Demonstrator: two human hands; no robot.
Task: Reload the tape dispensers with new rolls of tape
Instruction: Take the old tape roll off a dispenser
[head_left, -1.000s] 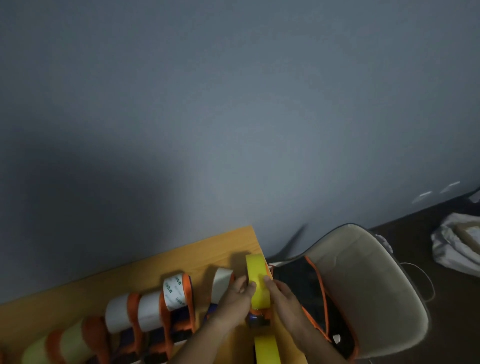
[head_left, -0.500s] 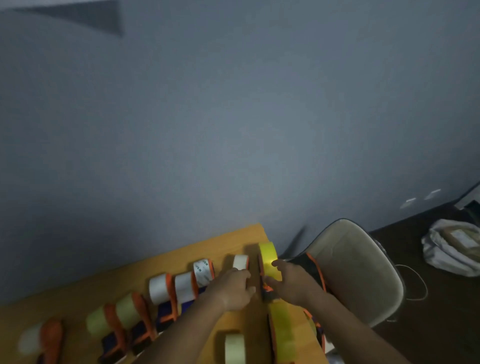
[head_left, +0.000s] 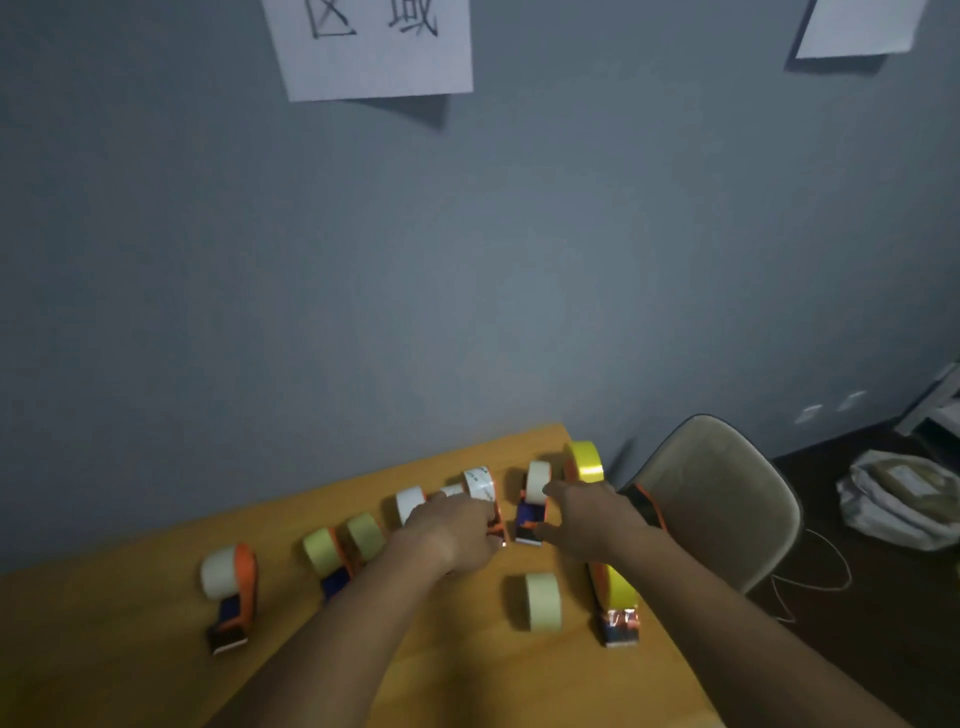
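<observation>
**Q:** What are the hands doing?

**A:** The left hand (head_left: 457, 525) has its fingers curled down over an orange tape dispenser (head_left: 496, 522) loaded with a clear printed roll (head_left: 480, 483); the grip looks clamped on it, though motion blur hides the fingertips. The right hand (head_left: 587, 519) reaches forward with fingers spread and relaxed, its grip apart. One fingertip touches the pale roll of the blue-handled dispenser (head_left: 532, 512) that stands between the two hands, and the thumb lies just beside that dispenser's base.

**Q:** What lies around them?

**A:** Just beyond the right hand stands a bright yellow roll (head_left: 584, 462) on an orange frame. Nearer the person than the right hand, partly under the forearm, lies another yellow-loaded dispenser (head_left: 615, 603), with a loose pale roll (head_left: 543, 603) standing on edge just to its left. Left of the left hand runs a line of further dispensers: a white roll (head_left: 410, 504) close by, then two pale green rolls (head_left: 343, 545), and farthest left a white-loaded dispenser (head_left: 228, 587) with an orange side plate. All rest on a wooden surface (head_left: 130, 649).

**Q:** And past the surface?

**A:** A beige chair (head_left: 727, 499) sits right of the right hand. Behind everything is a grey wall carrying a paper sign (head_left: 374, 47) with handwritten characters.
</observation>
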